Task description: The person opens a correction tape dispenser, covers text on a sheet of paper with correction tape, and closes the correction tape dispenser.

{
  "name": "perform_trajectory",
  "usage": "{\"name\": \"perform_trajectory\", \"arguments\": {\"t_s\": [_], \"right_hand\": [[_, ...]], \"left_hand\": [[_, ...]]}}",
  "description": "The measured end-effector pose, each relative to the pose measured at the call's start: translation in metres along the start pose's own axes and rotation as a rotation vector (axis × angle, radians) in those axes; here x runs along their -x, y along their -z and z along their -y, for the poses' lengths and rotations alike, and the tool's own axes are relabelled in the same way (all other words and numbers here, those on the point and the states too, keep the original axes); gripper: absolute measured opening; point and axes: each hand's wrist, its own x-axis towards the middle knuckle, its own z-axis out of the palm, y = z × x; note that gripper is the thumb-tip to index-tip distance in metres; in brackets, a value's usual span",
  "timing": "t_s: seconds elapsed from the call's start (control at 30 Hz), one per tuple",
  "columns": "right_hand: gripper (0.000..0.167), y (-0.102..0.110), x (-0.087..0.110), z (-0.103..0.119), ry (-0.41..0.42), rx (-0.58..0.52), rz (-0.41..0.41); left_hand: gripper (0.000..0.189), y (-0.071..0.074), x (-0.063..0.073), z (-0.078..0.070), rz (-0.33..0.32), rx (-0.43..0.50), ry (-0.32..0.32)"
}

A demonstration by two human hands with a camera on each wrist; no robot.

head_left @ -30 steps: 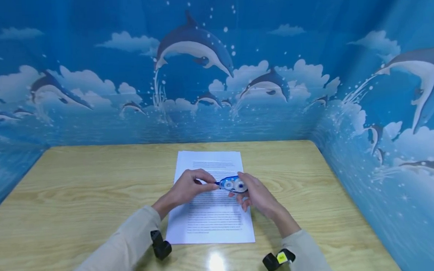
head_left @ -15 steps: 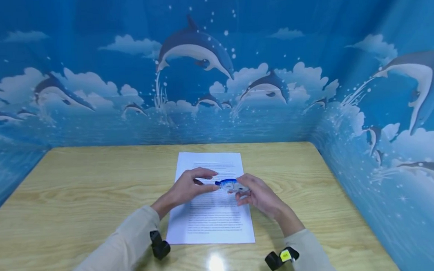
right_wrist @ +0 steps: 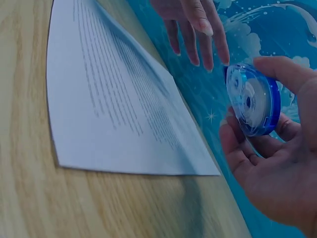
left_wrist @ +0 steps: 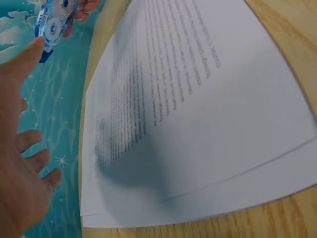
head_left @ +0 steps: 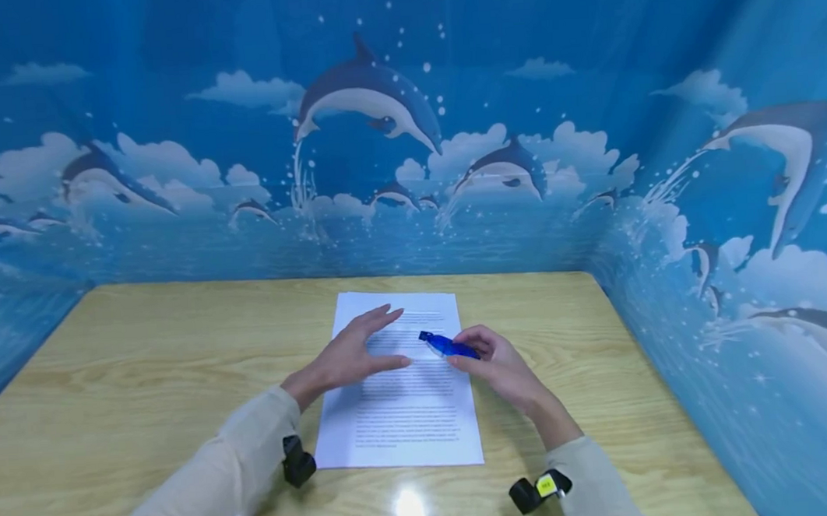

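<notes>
My right hand grips a blue correction tape between thumb and fingers, above the printed sheets. Its clear side with two round reels shows in the right wrist view, where the correction tape stands on edge in the hand. The dark tip points left, toward my left hand. That hand holds nothing; its fingers are spread and its thumb stands apart from them, over the left part of the paper. Under both hands lies a small stack of printed paper, text facing up.
The stack rests on a light wooden table. A blue curtain with dolphins hangs behind the table and along its sides. Black wrist cameras sit on both sleeves, the left camera and the right camera.
The left fingers have let go of the correction tape's tip and spread apart. My right hand has turned the correction tape, so its blue edge now faces up.
</notes>
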Motion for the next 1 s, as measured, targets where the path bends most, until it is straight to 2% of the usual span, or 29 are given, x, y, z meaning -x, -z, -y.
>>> {"name": "perform_trajectory", "arguments": {"t_s": [0.1,0.23,0.37,0.5,0.7,0.87,1.0], "right_hand": [[0.040,0.005,-0.001,-0.006,-0.001,0.044,-0.081],[0.038,0.016,-0.002,-0.015,-0.008,0.045,-0.193],[0.040,0.031,-0.001,-0.022,-0.067,0.035,-0.308],[0.045,0.052,0.003,-0.027,-0.127,0.007,-0.425],[0.050,0.085,0.015,-0.037,-0.145,0.007,-0.561],[0.050,0.111,0.028,-0.046,-0.167,0.080,-0.655],[0.051,0.128,0.039,-0.055,-0.196,0.191,-0.723]], "left_hand": [[0.083,-0.001,-0.003,0.000,0.012,-0.066,-0.015],[0.081,-0.005,-0.007,0.002,0.027,-0.092,-0.026],[0.081,-0.010,-0.013,0.001,0.051,-0.133,-0.044],[0.081,-0.017,-0.022,-0.003,0.091,-0.200,-0.111],[0.079,-0.028,-0.031,-0.014,0.160,-0.283,-0.215],[0.078,-0.035,-0.037,-0.022,0.198,-0.306,-0.240],[0.078,-0.040,-0.040,-0.028,0.216,-0.309,-0.252]]}}
